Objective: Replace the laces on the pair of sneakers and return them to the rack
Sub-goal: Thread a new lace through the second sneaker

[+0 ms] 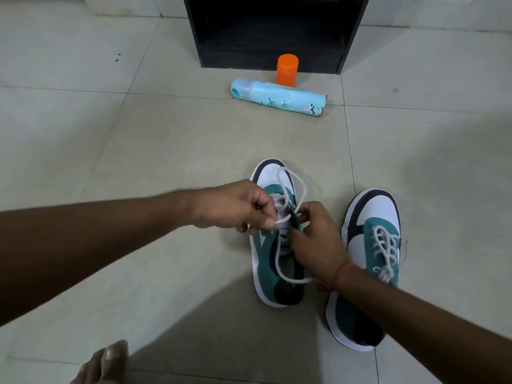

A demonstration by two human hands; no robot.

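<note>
Two teal, white and black sneakers stand on the tiled floor, toes pointing away from me. Over the left sneaker (267,261) both hands work a loose white lace (291,178) that loops over the toe and back across the collar. My left hand (235,206) pinches one lace end at the eyelets. My right hand (315,234) pinches the lace beside the tongue. The right sneaker (371,245) stands apart to the right, its white lace threaded through the eyelets and tied.
A black rack (274,31) with an open lower shelf stands at the far middle. In front of it a pale blue spray can (279,97) lies on its side and an orange cap (286,69) stands upright. My bare toes (108,361) show at the bottom left.
</note>
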